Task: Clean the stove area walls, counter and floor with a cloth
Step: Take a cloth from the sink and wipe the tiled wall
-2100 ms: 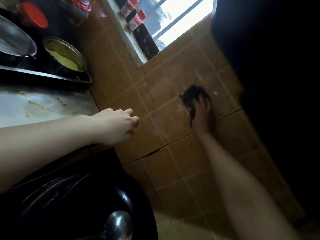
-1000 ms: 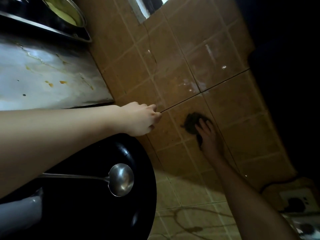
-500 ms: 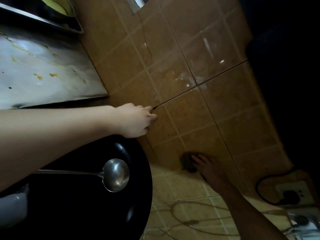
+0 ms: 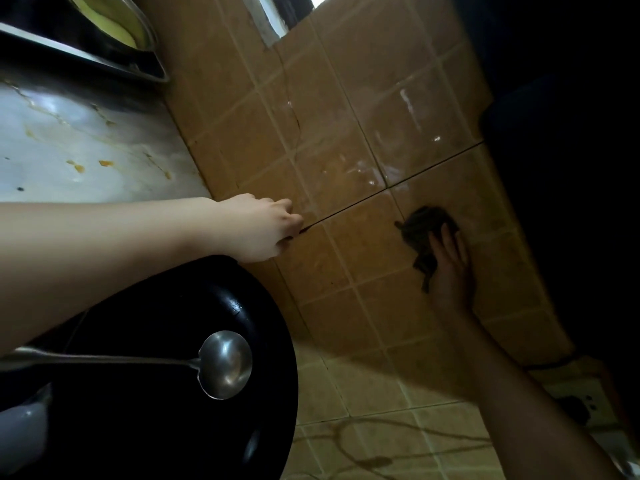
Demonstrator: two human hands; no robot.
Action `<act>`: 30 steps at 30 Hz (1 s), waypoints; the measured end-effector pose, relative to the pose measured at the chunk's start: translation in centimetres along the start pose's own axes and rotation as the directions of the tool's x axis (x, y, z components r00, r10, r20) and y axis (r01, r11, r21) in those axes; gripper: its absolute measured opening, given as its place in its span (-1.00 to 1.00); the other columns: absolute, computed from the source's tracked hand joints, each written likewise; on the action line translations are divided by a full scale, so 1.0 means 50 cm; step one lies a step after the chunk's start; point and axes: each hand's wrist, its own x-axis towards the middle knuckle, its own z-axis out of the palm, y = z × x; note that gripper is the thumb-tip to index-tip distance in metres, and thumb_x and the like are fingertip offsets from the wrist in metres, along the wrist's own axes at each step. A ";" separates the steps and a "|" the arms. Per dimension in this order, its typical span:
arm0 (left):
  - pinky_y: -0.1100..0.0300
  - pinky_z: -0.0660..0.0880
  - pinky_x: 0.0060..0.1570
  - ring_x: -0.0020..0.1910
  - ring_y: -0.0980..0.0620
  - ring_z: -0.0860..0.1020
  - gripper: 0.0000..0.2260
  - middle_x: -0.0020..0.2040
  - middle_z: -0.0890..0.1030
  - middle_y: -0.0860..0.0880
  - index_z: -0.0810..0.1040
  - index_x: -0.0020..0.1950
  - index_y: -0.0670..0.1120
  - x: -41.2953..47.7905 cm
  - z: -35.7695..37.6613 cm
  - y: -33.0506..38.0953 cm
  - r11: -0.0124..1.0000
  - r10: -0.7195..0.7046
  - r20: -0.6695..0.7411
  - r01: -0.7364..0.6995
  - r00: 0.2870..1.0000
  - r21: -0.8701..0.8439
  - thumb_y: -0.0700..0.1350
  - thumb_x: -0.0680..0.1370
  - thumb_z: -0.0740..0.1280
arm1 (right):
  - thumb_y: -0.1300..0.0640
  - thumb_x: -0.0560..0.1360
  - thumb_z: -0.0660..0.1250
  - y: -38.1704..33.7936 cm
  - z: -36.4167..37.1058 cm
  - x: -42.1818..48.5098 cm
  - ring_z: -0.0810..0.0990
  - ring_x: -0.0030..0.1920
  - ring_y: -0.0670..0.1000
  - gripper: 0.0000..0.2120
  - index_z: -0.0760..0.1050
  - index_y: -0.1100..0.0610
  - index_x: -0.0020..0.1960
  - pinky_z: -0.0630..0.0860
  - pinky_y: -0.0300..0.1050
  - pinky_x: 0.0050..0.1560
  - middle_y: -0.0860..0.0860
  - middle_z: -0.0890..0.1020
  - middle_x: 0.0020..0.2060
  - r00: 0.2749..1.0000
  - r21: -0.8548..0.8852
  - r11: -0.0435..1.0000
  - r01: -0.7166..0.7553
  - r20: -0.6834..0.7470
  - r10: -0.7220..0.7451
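Note:
A dark crumpled cloth [image 4: 420, 230] is pressed flat against the brown tiled wall [image 4: 346, 109] by my right hand [image 4: 450, 268], whose fingers lie spread over its lower right part. Wet streaks shine on the tiles above the cloth. My left hand [image 4: 259, 226] rests with curled fingers against the wall at the corner of the stained pale counter [image 4: 79, 154], holding nothing. The counter carries orange spots and smears.
A black wok [image 4: 173, 393] with a steel ladle [image 4: 225, 363] in it sits below my left arm. A metal tray with a pot [image 4: 114, 19] stands at the top left. A wall socket [image 4: 578, 407] and a cable lie at the lower right. A dark object fills the right side.
My right hand slid the cloth down the wall toward the lower tiles, then back up to the tile under the dark seam. My left hand stayed at the counter corner.

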 end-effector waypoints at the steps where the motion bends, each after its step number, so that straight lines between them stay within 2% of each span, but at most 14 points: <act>1: 0.07 0.43 -0.03 0.12 -0.12 0.51 -0.74 0.14 0.38 -0.05 0.35 0.28 0.00 -0.001 -0.001 -0.002 1.000 0.003 -0.003 -0.003 1.000 -0.002 0.03 0.61 0.11 | 0.47 0.34 0.37 -0.006 0.008 -0.001 0.03 0.51 0.14 -0.26 0.27 0.15 0.46 0.27 0.07 0.38 0.09 0.16 0.51 1.000 0.002 1.000 -0.004 0.016 0.004; 3: 0.07 0.43 -0.05 0.11 -0.11 0.52 -0.74 0.13 0.38 -0.05 0.35 0.27 0.00 -0.005 0.000 -0.007 1.000 0.020 -0.011 -0.020 1.000 0.015 0.02 0.61 0.11 | 0.44 0.38 0.34 -0.017 0.031 -0.002 0.04 0.51 0.16 -0.30 0.25 0.14 0.47 0.26 0.08 0.40 0.10 0.16 0.51 0.992 -0.042 0.996 0.077 0.099 -0.072; 5: 0.08 0.40 -0.09 0.10 -0.10 0.52 -0.74 0.11 0.36 -0.04 0.34 0.27 0.00 -0.010 -0.002 -0.013 0.999 0.034 -0.002 -0.034 0.999 0.041 0.03 0.61 0.11 | 0.38 0.44 0.30 -0.037 0.060 -0.011 0.04 0.52 0.14 -0.35 0.24 0.09 0.47 0.19 0.00 0.43 0.06 0.15 0.51 0.934 -0.099 0.959 0.267 0.272 -0.232; 6: 0.08 0.41 -0.09 0.09 -0.09 0.52 -0.74 0.11 0.36 -0.04 0.33 0.27 0.00 -0.014 -0.003 -0.019 0.998 0.036 0.001 -0.036 0.999 0.050 0.03 0.61 0.11 | 0.33 0.43 0.34 -0.053 0.071 -0.015 0.12 0.51 0.13 -0.37 0.28 0.06 0.45 0.22 -0.05 0.41 0.04 0.20 0.50 0.885 -0.127 0.919 0.373 0.347 -0.311; 7: 0.07 0.43 -0.08 0.09 -0.09 0.52 -0.73 0.11 0.35 -0.04 0.33 0.27 0.00 -0.017 -0.004 -0.027 0.998 0.037 -0.003 -0.037 0.999 0.059 0.03 0.61 0.11 | 0.29 0.36 0.43 -0.066 0.081 -0.017 0.27 0.45 0.13 -0.38 0.40 0.05 0.38 0.35 -0.07 0.33 0.04 0.32 0.45 0.839 -0.135 0.883 0.450 0.403 -0.366; 8: 0.06 0.44 -0.06 0.09 -0.09 0.52 -0.73 0.11 0.35 -0.04 0.33 0.27 0.00 -0.020 -0.007 -0.038 0.997 0.037 -0.010 -0.037 0.999 0.072 0.04 0.60 0.10 | 0.28 0.24 0.53 -0.071 0.088 -0.020 0.43 0.35 0.13 -0.37 0.51 0.04 0.28 0.48 -0.06 0.20 0.04 0.45 0.36 0.821 -0.135 0.869 0.476 0.423 -0.384; 9: 0.05 0.44 -0.04 0.10 -0.08 0.52 -0.73 0.12 0.35 -0.03 0.32 0.27 0.01 -0.023 -0.011 -0.049 0.996 0.034 -0.016 -0.032 0.999 0.086 0.04 0.60 0.09 | 0.27 0.18 0.57 -0.078 0.090 -0.020 0.49 0.30 0.13 -0.35 0.54 0.05 0.24 0.52 -0.04 0.13 0.04 0.49 0.32 0.819 -0.150 0.866 0.478 0.433 -0.377; 12: 0.07 0.42 -0.02 0.13 -0.06 0.50 -0.74 0.14 0.35 -0.02 0.32 0.28 0.03 -0.035 -0.029 -0.083 0.996 0.000 -0.032 0.003 0.999 0.094 0.04 0.61 0.08 | 0.26 0.42 0.36 -0.078 0.066 0.004 0.18 0.49 0.13 -0.35 0.25 0.06 0.47 0.25 -0.01 0.39 0.03 0.16 0.51 0.797 -0.232 0.818 0.527 0.471 -0.379; 15: 0.05 0.46 0.00 0.10 -0.06 0.51 -0.74 0.14 0.36 -0.03 0.33 0.27 0.03 -0.042 -0.056 -0.103 0.996 -0.034 -0.028 0.036 0.999 0.085 0.04 0.62 0.07 | 0.32 0.22 0.53 -0.075 0.011 0.061 0.39 0.37 0.21 -0.27 0.41 0.19 0.36 0.42 0.07 0.26 0.13 0.37 0.41 0.911 -0.259 0.895 0.363 0.303 -0.281; 17: 0.05 0.46 -0.01 0.09 -0.06 0.51 -0.74 0.15 0.37 -0.03 0.34 0.28 0.03 -0.043 -0.078 -0.112 0.995 -0.046 -0.026 0.048 0.999 0.089 0.04 0.61 0.08 | 0.30 0.35 0.45 -0.084 -0.038 0.116 0.15 0.49 0.14 -0.24 0.21 0.14 0.48 0.20 0.03 0.41 0.10 0.15 0.51 0.952 -0.282 0.928 0.244 0.250 -0.174; 19: 0.05 0.46 0.01 0.10 -0.06 0.51 -0.73 0.16 0.37 -0.04 0.34 0.29 0.02 -0.044 -0.101 -0.124 0.995 -0.060 -0.018 0.061 0.998 0.083 0.03 0.61 0.09 | 0.27 0.44 0.37 -0.096 -0.080 0.188 -0.03 0.53 0.09 -0.26 0.09 0.11 0.52 0.06 0.00 0.45 0.07 0.01 0.54 0.982 -0.300 0.940 0.162 0.138 -0.126; 23: 0.09 0.41 -0.09 0.04 -0.05 0.51 -0.75 0.14 0.35 -0.04 0.32 0.28 0.00 -0.047 -0.145 -0.159 0.990 -0.066 -0.055 0.072 0.996 0.121 -0.01 0.62 0.10 | 0.36 0.50 0.18 -0.155 -0.152 0.329 -0.06 0.53 0.08 -0.39 0.10 0.16 0.51 0.06 0.03 0.46 0.09 0.00 0.54 1.000 -0.210 0.978 0.006 -0.006 -0.007; 27: 0.12 0.37 -0.15 0.02 -0.05 0.52 -0.74 0.14 0.37 -0.05 0.33 0.27 -0.02 -0.058 -0.177 -0.209 0.981 -0.088 -0.127 0.108 0.988 0.158 -0.02 0.62 0.05 | 0.38 0.54 0.09 -0.230 -0.138 0.409 -0.06 0.52 0.10 -0.44 0.07 0.19 0.51 0.00 0.00 0.49 0.11 -0.01 0.54 0.999 -0.130 0.991 -0.018 -0.038 0.014; 30: 0.11 0.37 -0.12 0.04 -0.06 0.51 -0.80 0.10 0.37 -0.04 0.33 0.23 -0.02 -0.071 -0.178 -0.247 0.977 -0.121 -0.124 0.140 0.985 0.158 -0.04 0.63 0.06 | 0.34 0.57 0.11 -0.296 -0.078 0.422 -0.13 0.53 0.10 -0.38 -0.09 0.15 0.54 -0.02 -0.04 0.48 0.10 -0.11 0.54 0.993 -0.221 0.970 0.102 0.073 -0.088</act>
